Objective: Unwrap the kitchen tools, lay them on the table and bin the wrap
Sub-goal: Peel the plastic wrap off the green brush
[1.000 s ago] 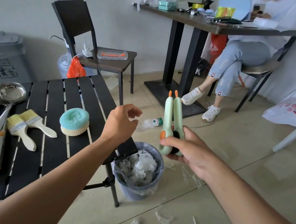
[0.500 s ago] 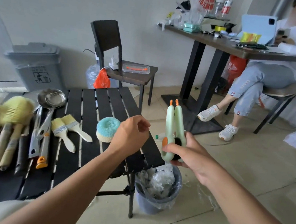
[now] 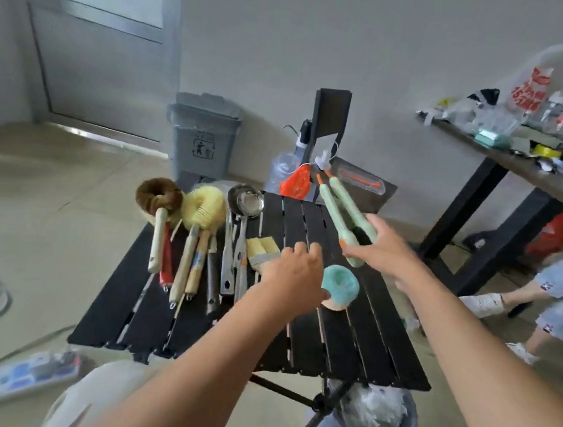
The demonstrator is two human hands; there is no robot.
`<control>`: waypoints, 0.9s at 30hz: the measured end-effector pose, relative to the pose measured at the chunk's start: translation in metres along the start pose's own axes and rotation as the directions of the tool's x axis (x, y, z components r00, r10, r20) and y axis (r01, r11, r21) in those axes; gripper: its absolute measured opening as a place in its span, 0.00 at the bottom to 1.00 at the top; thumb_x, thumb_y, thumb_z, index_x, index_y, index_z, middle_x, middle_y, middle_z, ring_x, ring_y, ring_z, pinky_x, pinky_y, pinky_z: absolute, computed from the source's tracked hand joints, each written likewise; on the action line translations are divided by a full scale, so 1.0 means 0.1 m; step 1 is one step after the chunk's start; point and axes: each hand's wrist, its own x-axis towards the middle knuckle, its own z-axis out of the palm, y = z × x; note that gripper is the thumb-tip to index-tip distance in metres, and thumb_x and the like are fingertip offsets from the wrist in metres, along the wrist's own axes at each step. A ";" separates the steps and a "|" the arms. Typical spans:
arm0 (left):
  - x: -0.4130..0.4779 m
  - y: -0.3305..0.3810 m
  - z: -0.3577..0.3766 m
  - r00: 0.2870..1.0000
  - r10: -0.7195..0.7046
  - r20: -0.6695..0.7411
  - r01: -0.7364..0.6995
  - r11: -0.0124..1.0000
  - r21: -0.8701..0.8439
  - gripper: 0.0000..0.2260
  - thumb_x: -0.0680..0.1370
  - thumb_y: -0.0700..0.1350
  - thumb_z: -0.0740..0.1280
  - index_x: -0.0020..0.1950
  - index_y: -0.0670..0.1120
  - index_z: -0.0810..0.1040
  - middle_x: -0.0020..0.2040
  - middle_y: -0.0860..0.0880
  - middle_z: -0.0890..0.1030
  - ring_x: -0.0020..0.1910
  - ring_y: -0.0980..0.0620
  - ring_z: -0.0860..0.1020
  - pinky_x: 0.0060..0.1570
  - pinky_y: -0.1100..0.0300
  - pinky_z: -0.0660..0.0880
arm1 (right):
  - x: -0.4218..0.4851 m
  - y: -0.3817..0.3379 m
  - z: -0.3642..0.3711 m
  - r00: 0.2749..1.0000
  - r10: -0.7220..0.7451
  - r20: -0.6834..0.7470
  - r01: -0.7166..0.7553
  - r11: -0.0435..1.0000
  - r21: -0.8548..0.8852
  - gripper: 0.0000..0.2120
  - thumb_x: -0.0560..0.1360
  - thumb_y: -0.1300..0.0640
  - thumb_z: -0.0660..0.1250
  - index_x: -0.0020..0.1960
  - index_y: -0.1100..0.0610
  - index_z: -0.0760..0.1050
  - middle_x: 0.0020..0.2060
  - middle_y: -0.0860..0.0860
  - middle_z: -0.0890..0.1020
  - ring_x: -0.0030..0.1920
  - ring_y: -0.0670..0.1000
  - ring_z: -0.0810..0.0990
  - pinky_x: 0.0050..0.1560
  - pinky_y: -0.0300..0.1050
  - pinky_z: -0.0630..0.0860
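My right hand (image 3: 385, 245) grips a pair of pale green tools with orange tips (image 3: 337, 210) near their lower ends and holds them tilted over the black slatted table (image 3: 356, 351). My left hand (image 3: 293, 269) hovers over the table with fingers loosely curled and nothing in it, just left of a teal round scrubber (image 3: 340, 286). Laid out on the table's left are a brown brush (image 3: 157, 198), a yellow brush (image 3: 205, 207), a steel ladle (image 3: 245, 199), other utensils and two paint-style brushes (image 3: 261, 251). A small bin (image 3: 380, 426) full of plastic wrap stands under the table's near right corner.
A grey lidded bin (image 3: 205, 137) stands by the wall behind the table. A black chair (image 3: 331, 114) holding a clear box is beyond the table. A person sits at a cluttered desk (image 3: 519, 157) on the right. Cables lie on the floor at left.
The view swung left from the small bin to the table. My right hand carried the green tools over the tabletop and tilted them. My left hand moved forward over the table.
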 end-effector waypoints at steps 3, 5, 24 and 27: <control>0.04 -0.17 -0.03 0.999 0.036 0.008 -0.036 0.999 0.034 0.37 0.80 0.58 0.72 0.80 0.42 0.58 0.73 0.41 0.68 0.72 0.39 0.71 0.68 0.45 0.73 | 0.37 -0.16 0.32 0.998 0.036 0.057 -0.031 0.996 -0.082 0.38 0.68 0.49 0.81 0.75 0.47 0.71 0.62 0.48 0.79 0.57 0.53 0.77 0.50 0.48 0.73; 0.09 -0.29 -0.07 0.996 0.087 -0.004 -0.087 0.996 0.035 0.40 0.80 0.56 0.73 0.82 0.42 0.55 0.75 0.42 0.66 0.75 0.39 0.68 0.71 0.43 0.72 | 0.50 -0.21 0.49 0.994 0.073 0.086 -0.064 0.992 -0.107 0.31 0.70 0.47 0.80 0.69 0.50 0.75 0.59 0.52 0.82 0.55 0.55 0.80 0.50 0.49 0.74; 0.21 -0.11 -0.10 0.954 0.212 -0.214 -0.265 0.927 -0.264 0.37 0.83 0.55 0.70 0.83 0.42 0.56 0.82 0.43 0.60 0.70 0.39 0.76 0.67 0.42 0.76 | -0.09 -0.02 0.30 0.999 -0.033 -0.019 0.024 0.937 -0.349 0.35 0.78 0.45 0.76 0.79 0.57 0.69 0.74 0.57 0.76 0.74 0.58 0.75 0.70 0.55 0.73; 0.10 0.17 0.10 0.930 0.270 -0.248 -0.332 0.907 -0.258 0.35 0.84 0.55 0.69 0.83 0.41 0.58 0.80 0.42 0.63 0.71 0.39 0.75 0.67 0.45 0.74 | -0.44 0.22 0.03 0.995 -0.038 -0.092 -0.002 0.918 -0.397 0.33 0.77 0.43 0.77 0.76 0.54 0.71 0.70 0.56 0.77 0.71 0.59 0.76 0.67 0.58 0.77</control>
